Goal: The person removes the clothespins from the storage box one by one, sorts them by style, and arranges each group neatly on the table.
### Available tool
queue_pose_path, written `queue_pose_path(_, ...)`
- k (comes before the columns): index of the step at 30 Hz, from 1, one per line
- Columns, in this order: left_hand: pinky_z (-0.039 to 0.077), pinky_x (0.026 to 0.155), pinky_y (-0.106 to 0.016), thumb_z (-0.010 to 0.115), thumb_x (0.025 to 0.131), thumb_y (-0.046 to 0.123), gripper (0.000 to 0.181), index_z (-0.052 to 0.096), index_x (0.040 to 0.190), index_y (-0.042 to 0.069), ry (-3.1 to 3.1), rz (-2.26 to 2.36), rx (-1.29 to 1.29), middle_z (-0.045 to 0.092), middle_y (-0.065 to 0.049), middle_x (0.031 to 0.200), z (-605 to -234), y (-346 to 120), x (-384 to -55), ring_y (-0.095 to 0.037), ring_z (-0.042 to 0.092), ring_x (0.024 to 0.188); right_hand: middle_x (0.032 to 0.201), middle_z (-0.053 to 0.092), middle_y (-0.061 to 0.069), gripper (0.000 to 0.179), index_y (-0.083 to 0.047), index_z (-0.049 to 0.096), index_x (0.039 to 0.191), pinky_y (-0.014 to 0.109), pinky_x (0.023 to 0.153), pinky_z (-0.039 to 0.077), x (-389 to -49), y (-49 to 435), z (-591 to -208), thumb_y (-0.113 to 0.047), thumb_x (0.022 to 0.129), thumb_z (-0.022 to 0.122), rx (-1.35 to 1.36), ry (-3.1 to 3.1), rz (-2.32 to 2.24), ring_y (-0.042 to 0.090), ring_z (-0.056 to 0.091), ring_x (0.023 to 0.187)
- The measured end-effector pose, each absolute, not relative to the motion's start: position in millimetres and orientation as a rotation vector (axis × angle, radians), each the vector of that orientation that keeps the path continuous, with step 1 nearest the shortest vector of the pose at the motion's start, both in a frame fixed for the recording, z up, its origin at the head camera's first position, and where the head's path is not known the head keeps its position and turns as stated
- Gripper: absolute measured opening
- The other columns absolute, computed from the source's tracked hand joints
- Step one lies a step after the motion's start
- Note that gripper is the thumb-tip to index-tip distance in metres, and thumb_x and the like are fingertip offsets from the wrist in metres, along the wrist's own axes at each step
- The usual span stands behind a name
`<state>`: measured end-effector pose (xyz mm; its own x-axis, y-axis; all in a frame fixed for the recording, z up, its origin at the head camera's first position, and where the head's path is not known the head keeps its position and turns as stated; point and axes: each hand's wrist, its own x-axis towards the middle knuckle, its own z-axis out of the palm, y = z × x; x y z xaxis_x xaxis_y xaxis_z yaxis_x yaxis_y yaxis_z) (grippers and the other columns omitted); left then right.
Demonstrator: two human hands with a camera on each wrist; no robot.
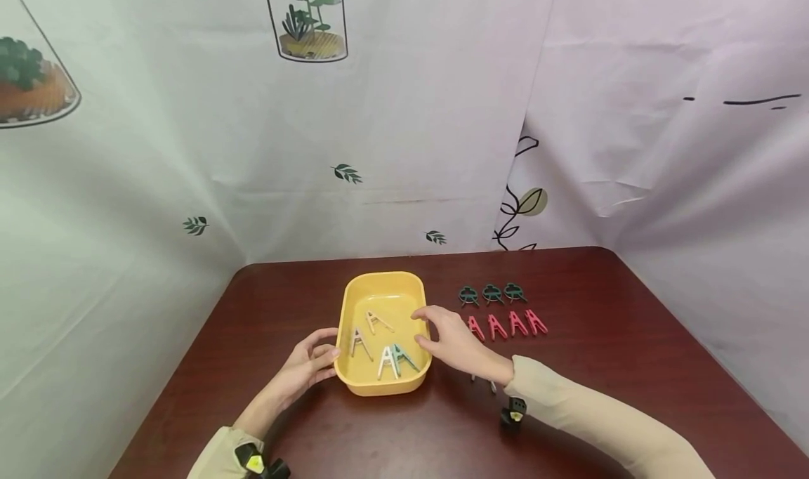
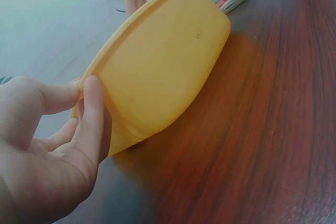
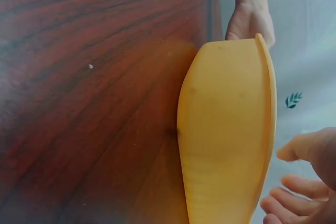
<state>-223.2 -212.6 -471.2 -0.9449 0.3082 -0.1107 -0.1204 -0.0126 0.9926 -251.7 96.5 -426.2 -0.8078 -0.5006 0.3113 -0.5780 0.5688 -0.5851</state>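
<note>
A yellow plastic basin (image 1: pixel 387 388) sits on the table, holding several spring clips: a cream one (image 1: pixel 371 320), a pinkish-grey one (image 1: pixel 358 341), a white one (image 1: pixel 387 356) and a teal one (image 1: pixel 403 357). My left hand (image 1: pixel 308 364) pinches the basin's left rim, thumb and fingers on either side of the wall in the left wrist view. At the right rim, my right hand (image 1: pixel 454 340) hovers with fingers spread and nothing between them. In the right wrist view its fingertips (image 3: pixel 294 187) are just beyond the rim.
Right of the basin lie a row of three dark green round clips (image 1: pixel 492 294) and a row of several pink clips (image 1: pixel 497 326). Pale clips (image 1: pixel 493 386) show partly beneath my right forearm. A printed cloth (image 1: pixel 392 149) hangs behind the dark red table (image 1: pixel 607 352).
</note>
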Motion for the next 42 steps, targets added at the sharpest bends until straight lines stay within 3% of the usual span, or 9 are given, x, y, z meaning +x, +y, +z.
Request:
queue_pose_path(4, 0.057, 0.075, -0.022, 0.061, 0.096, 0.014, 0.059, 0.028, 0.142, -0.001, 1.964, 2.041, 0.185, 0.062, 0.003, 0.097, -470.3, -213.0, -223.2, -0.007, 0.065, 0.084, 0.122, 0.064, 0.012, 0.045, -0.005, 0.060, 0.124, 0.042, 0.096, 0.052, -257.3, 89.9, -421.4, -0.014, 0.083, 0.075, 1.037, -2.757, 1.059, 0.027, 0.060, 0.112)
queue_pose_path(14, 0.057, 0.075, -0.021, 0.059, 0.096, 0.013, 0.053, 0.031, 0.139, -0.001, 1.945, 2.058, 0.247, 0.063, 0.003, 0.097, -469.2, -212.3, -222.5, -0.007, 0.065, 0.085, 0.128, 0.064, 0.005, 0.067, -0.007, 0.059, 0.131, 0.032, 0.100, 0.049, -270.8, 66.1, -411.8, -0.025, 0.072, 0.086, 1.372, -3.003, 0.734, 0.015, 0.058, 0.118)
queue_pose_path(20, 0.057, 0.076, -0.022, 0.060, 0.096, 0.015, 0.058, 0.028, 0.142, -0.002, 1.945, 2.042, 0.212, 0.063, 0.001, 0.099, -470.3, -210.0, -222.9, -0.008, 0.065, 0.087, 0.127, 0.065, 0.003, 0.066, -0.007, 0.061, 0.129, 0.026, 0.097, 0.050, -273.0, 57.1, -415.9, -0.026, 0.072, 0.086, 1.457, -3.003, 0.503, 0.010, 0.059, 0.115)
queue_pose_path(27, 0.057, 0.075, -0.022, 0.060, 0.096, 0.014, 0.058, 0.028, 0.142, -0.001, 1.954, 2.039, 0.214, 0.063, 0.000, 0.099, -471.4, -211.1, -225.6, -0.008, 0.065, 0.087, 0.121, 0.067, 0.001, 0.062, -0.009, 0.063, 0.127, 0.019, 0.083, 0.049, -273.2, 51.3, -419.4, -0.026, 0.073, 0.086, 1.447, -3.011, 0.376, 0.006, 0.055, 0.093)
queue_pose_path(42, 0.057, 0.074, -0.021, 0.057, 0.097, 0.012, 0.059, 0.024, 0.142, -0.005, 1.927, 2.058, 0.244, 0.063, 0.000, 0.098, -467.3, -211.5, -221.7, -0.007, 0.065, 0.085, 0.117, 0.067, -0.003, 0.063, -0.014, 0.063, 0.127, 0.016, 0.086, 0.049, -280.0, 40.0, -425.0, -0.022, 0.070, 0.088, 1.538, -3.002, 0.204, 0.005, 0.058, 0.099)
